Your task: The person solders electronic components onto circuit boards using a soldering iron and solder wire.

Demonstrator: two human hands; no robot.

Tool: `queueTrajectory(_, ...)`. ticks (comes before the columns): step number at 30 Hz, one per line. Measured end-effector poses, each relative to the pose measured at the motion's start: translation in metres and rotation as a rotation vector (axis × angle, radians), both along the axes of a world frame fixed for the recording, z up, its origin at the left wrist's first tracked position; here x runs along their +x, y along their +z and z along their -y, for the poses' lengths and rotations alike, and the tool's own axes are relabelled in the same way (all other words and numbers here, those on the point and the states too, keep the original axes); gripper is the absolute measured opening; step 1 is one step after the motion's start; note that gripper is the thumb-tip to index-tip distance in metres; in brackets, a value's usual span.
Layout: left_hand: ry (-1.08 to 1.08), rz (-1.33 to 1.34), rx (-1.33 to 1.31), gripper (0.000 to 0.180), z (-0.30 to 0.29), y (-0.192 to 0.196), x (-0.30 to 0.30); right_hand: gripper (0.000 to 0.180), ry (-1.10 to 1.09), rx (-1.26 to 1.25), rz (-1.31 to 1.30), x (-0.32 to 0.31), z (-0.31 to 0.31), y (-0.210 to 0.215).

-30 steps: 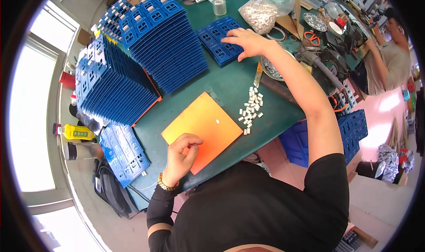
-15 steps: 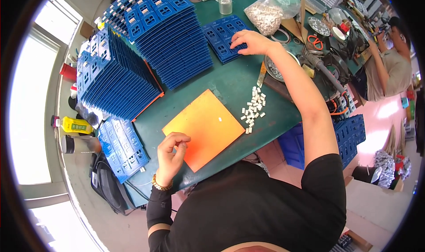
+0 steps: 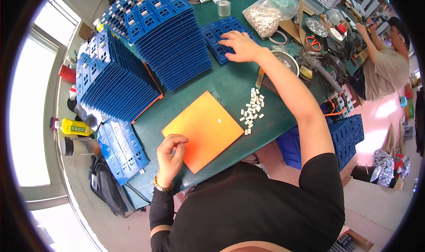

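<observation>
The right hand (image 3: 241,47) is over the board (image 3: 222,26) at the far side of the worktop (image 3: 177,105), fingers spread; whether they touch it cannot be told. The board lies flat, just right of a tall stack (image 3: 177,50) and near a bag (image 3: 284,6). The left hand (image 3: 170,158) is at the sheet's (image 3: 203,128) lower left edge (the sheet is orange), fingers curled; whether they pinch anything cannot be told. White pieces (image 3: 253,107) lie right of the sheet.
</observation>
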State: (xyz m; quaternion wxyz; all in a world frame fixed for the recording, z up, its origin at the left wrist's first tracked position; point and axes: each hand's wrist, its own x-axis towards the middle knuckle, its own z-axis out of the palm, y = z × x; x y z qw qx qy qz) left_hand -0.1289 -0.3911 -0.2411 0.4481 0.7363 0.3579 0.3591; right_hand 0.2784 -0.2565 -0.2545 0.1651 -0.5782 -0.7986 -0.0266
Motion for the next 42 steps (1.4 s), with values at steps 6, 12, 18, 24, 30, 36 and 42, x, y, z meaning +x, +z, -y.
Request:
queueTrajectory(6,0.024,0.042,-0.046,0.014,0.002,-0.006,-0.003,0.081,-0.068,-0.071,0.109,-0.033,0.005,0.0)
queueTrajectory(12,0.035,0.075,-0.029,0.014,0.003,-0.014,-0.005,0.077,-0.104,-0.107,0.073,-0.043,-0.001,-0.007)
queueTrajectory(18,0.061,0.136,-0.04,0.013,0.004,-0.016,-0.003,0.071,-0.091,-0.143,0.051,-0.041,0.001,-0.006)
queueTrajectory(24,0.058,0.179,-0.052,0.012,0.01,-0.015,0.002,0.062,-0.14,0.088,-0.027,-0.032,0.001,-0.011)
queueTrajectory(30,0.053,0.166,-0.018,0.012,0.013,-0.017,0.0,0.04,-0.923,-0.076,-0.309,0.012,-0.036,0.01)
queueTrajectory(36,0.047,0.185,0.008,0.012,0.012,-0.023,0.002,0.049,-0.871,-0.306,-0.255,0.013,-0.028,0.022)
queueTrajectory(42,0.054,0.144,0.032,0.012,0.013,-0.021,0.002,0.04,-0.787,-0.046,-0.262,0.02,-0.031,-0.003)
